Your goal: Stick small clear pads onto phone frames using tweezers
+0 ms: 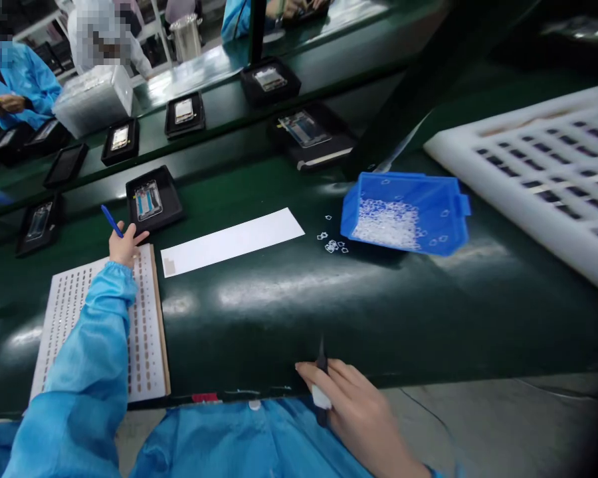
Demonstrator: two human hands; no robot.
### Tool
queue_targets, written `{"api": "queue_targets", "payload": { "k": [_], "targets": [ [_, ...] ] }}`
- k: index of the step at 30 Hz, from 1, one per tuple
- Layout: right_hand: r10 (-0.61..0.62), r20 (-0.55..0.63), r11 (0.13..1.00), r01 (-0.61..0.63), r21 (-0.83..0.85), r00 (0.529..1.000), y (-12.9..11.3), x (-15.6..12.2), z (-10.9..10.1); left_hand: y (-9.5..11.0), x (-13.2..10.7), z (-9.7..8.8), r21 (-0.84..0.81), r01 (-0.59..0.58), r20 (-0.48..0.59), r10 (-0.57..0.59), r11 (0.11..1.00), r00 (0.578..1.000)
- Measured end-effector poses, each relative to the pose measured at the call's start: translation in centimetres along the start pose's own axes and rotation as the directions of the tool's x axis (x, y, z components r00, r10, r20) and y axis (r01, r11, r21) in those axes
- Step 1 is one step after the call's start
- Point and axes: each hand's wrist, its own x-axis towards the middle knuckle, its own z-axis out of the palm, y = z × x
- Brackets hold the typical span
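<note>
My left hand (121, 248) is closed around a blue pen-like tool (110, 219), some fingers stretched toward a black tray (171, 204). In that tray lies a phone part (147, 200) with a bright metal frame. Below the hand is a white sheet (144, 332) with rows of small brown pieces, partly covered by my sleeve. My right hand (359, 408) grips dark tweezers (321, 358) near the table's front edge, tips pointing away from me. Something white (321, 397) shows at the tweezers by my fingers; its kind is unclear.
A white paper strip (234, 240) lies mid-table. Small white rings (331, 246) are scattered left of a blue bin (443, 226) holding many more. At right stands a white slotted rack (528, 139). Black trays (185, 114) line the back; co-workers sit beyond.
</note>
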Motion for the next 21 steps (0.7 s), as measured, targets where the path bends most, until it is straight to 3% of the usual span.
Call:
{"api": "queue_targets", "payload": {
  "k": [3, 6, 8, 10, 11, 13, 14, 15, 16, 17, 21],
  "targets": [
    [-0.051, -0.017, 0.998, 0.05, -0.036, 0.999, -0.6, 0.4, 0.5, 0.1, 1.3, 0.1, 0.015, -0.019, -0.078, 0.02, 1.0, 0.997],
    [-0.05, -0.037, 0.999, 0.05, 0.001, 0.998, -0.4, 1.0, 0.9, -0.3, 1.0, 0.1, 0.021, -0.067, -0.061, 0.068, 0.998, 0.996],
    [-0.005, -0.039, 0.996, 0.009, 0.094, 0.999, 0.8, 2.1, 0.2, -0.7, 0.4, 0.2, 0.031, -0.11, -0.028, 0.111, 0.993, 0.993],
    [0.122, -0.092, 0.98, -0.105, 0.168, 0.988, 3.1, 4.2, -1.5, -0.8, -0.4, 0.3, 0.045, -0.157, 0.0, 0.157, 0.987, 0.988],
    [0.23, -0.178, 0.967, -0.203, 0.156, 0.957, 4.5, 5.7, -2.7, -0.7, -0.8, 0.4, 0.052, -0.185, 0.01, 0.184, 0.981, 0.983],
    [0.426, -0.39, 0.902, -0.416, 0.114, 0.816, 7.6, 9.0, -5.3, -0.4, -1.6, 0.6, 0.069, -0.245, 0.024, 0.244, 0.967, 0.969],
    [0.485, -0.446, 0.864, -0.492, 0.11, 0.752, 9.2, 10.8, -6.6, -0.2, -1.9, 0.7, 0.079, -0.273, 0.032, 0.271, 0.959, 0.962],
    [0.529, -0.445, 0.832, -0.545, 0.103, 0.723, 10.7, 12.4, -7.6, 0.0, -2.1, 0.7, 0.09, -0.298, 0.045, 0.295, 0.95, 0.954],
    [0.566, -0.397, 0.805, -0.587, 0.08, 0.722, 12.0, 13.8, -8.4, 0.1, -2.3, 0.7, 0.104, -0.324, 0.063, 0.319, 0.94, 0.946],
    [0.566, -0.333, 0.803, -0.596, 0.015, 0.754, 13.2, 14.9, -8.9, 0.2, -2.4, 0.7, 0.124, -0.353, 0.084, 0.344, 0.927, 0.935],
    [0.473, -0.213, 0.839, -0.51, -0.187, 0.855, 16.0, 16.8, -8.7, -0.8, -2.1, 0.3, 0.251, -0.446, 0.208, 0.402, 0.859, 0.892]
  ]
}}
